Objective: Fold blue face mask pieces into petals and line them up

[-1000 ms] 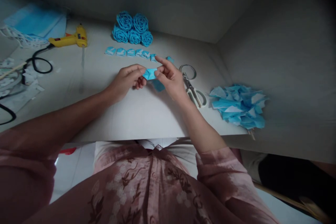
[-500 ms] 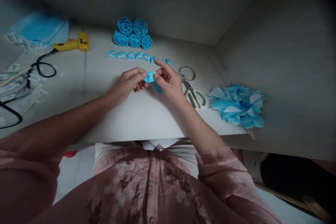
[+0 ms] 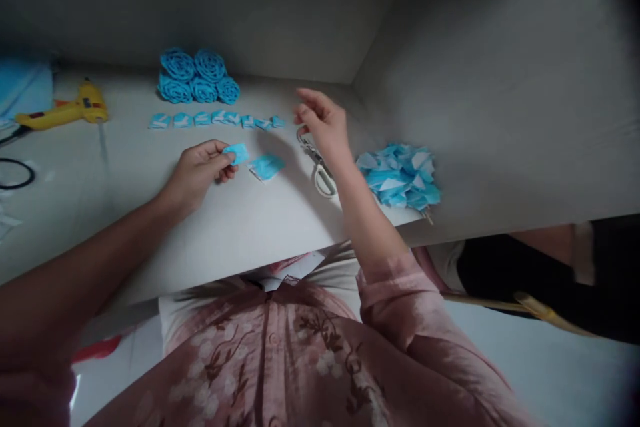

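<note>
My left hand (image 3: 199,169) pinches a small folded blue paper piece (image 3: 237,153) just above the white table (image 3: 240,227). A second blue folded piece (image 3: 267,166) lies on the table right beside it. My right hand (image 3: 323,123) is lifted over the scissors (image 3: 320,170), its fingers loosely apart and holding nothing. Farther back lies a row of several small folded blue pieces (image 3: 215,119), and behind that sits a cluster of blue paper roses (image 3: 197,75).
A heap of cut blue and white paper squares (image 3: 399,175) lies near the table's right front edge. A yellow glue gun (image 3: 63,111) with a black cord (image 3: 15,173) lies at the far left. Grey walls enclose the back and right.
My right hand let go of the blue piece and rose up and away to the right. My left hand keeps the piece. The view swung right.
</note>
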Demonstrator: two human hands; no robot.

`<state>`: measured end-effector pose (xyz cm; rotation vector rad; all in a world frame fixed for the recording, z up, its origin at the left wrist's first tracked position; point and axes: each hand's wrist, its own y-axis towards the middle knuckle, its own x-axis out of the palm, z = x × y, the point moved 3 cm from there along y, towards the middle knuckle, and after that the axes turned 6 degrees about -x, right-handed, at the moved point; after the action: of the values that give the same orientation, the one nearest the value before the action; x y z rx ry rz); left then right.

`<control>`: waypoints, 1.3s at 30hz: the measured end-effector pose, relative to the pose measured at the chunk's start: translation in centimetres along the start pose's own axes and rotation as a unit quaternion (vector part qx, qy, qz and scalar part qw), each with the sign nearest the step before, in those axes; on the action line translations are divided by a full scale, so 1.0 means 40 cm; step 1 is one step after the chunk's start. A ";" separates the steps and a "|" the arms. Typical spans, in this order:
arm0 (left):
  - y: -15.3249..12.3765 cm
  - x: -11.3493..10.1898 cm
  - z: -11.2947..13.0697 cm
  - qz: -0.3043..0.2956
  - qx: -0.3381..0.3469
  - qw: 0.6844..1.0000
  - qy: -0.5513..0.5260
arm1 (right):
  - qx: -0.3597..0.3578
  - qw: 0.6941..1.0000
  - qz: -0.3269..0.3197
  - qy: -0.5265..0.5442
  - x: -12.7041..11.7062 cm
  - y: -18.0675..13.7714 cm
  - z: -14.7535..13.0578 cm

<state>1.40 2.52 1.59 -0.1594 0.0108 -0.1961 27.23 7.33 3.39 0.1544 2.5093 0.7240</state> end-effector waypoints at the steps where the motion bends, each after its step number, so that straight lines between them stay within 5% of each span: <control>1: -0.001 0.001 0.000 -0.004 0.001 1.000 -0.002 | 0.013 1.000 0.017 -0.017 -0.041 0.005 0.012; 7: -0.011 0.014 0.001 -0.032 0.008 0.999 -0.003 | 0.106 0.969 -0.051 -0.219 -0.156 -0.114 0.021; 11: -0.017 0.023 -0.005 -0.045 0.009 0.999 0.007 | 0.126 0.940 -0.081 -0.308 -0.135 -0.192 -0.002; 17: -0.016 0.023 -0.017 -0.063 0.009 0.998 0.018 | 0.138 0.910 -0.080 -0.382 -0.091 -0.180 -0.009; 30: -0.039 0.041 -0.013 -0.085 -0.007 0.996 0.036 | 0.167 0.934 -0.070 -0.309 -0.106 -0.182 0.022; 39: -0.033 0.038 -0.016 -0.084 -0.011 0.996 0.041 | 0.162 0.913 -0.054 -0.370 -0.083 -0.169 0.028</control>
<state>2.63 0.85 1.17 -0.1746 0.0813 -0.3703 30.87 1.30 0.53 0.3327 1.8579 0.1384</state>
